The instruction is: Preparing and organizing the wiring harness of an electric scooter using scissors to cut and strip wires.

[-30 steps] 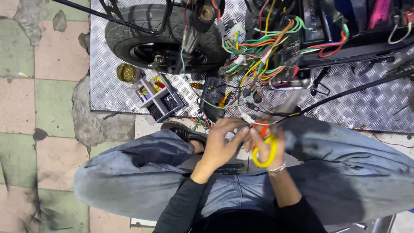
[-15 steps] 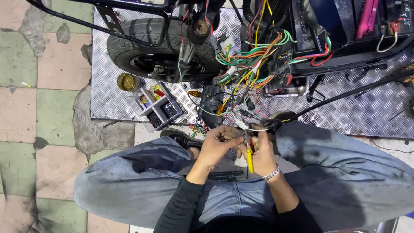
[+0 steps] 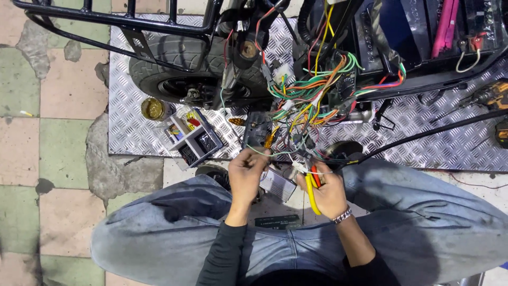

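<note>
Hands meet low at the frame's middle, forearms in black sleeves rising from between denim-clad knees. The left hand [image 3: 247, 172] is curled, fingertips pinching thin wires [image 3: 275, 153] just under the tangled wiring harness [image 3: 312, 98]. The right hand [image 3: 329, 191], a metal watch at its wrist, is closed around yellow-handled pliers [image 3: 312, 188], whose tip points up into the same wires. Both hands work over the near edge of the diamond-plate sheet [image 3: 132, 132]; the scooter's rear tyre [image 3: 164, 69] and black frame tube [image 3: 106, 20] crowd the space above, while tiled floor [image 3: 47, 106] lies open to the left. A small compartmented parts box [image 3: 191, 136] with coloured bits sits beside a round brass-coloured tin [image 3: 152, 108]. A flat dark label plate [image 3: 278, 221] lies between the knees.
</note>
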